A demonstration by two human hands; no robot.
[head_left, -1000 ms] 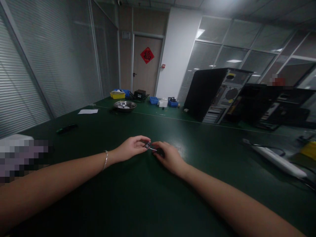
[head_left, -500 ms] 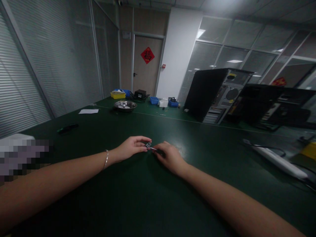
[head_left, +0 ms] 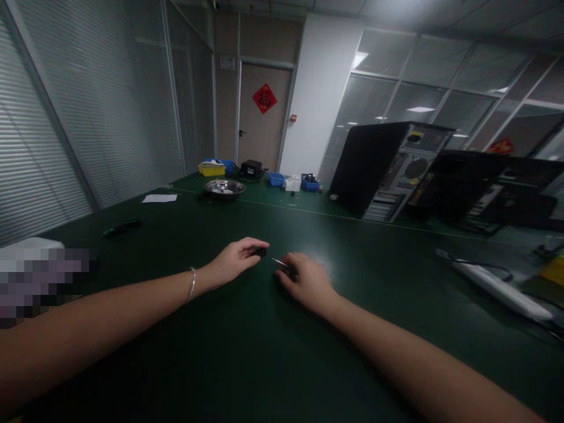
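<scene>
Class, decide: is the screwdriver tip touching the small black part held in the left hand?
Apart. The head view shows a strip of green table between the tip of the screwdriver and the small black part.

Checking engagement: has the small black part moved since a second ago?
Yes: the small black part shifted slightly toward the metal bowl, apart from the screwdriver.

A long dark green table (head_left: 247, 364) fills the dim room. Glass walls with shut blinds (head_left: 88, 117) run along the left. At the far end is a brown door (head_left: 259, 126) with a red sign (head_left: 264, 98), beside a white pillar (head_left: 317, 88). Glass partitions (head_left: 396, 97) on the right reflect ceiling lights. On the table's far part are a metal bowl (head_left: 224, 188), a yellow bin (head_left: 210, 170), blue bins (head_left: 275, 179), a paper (head_left: 159, 198), an open PC tower (head_left: 388, 167) and a power strip (head_left: 497, 285).
</scene>
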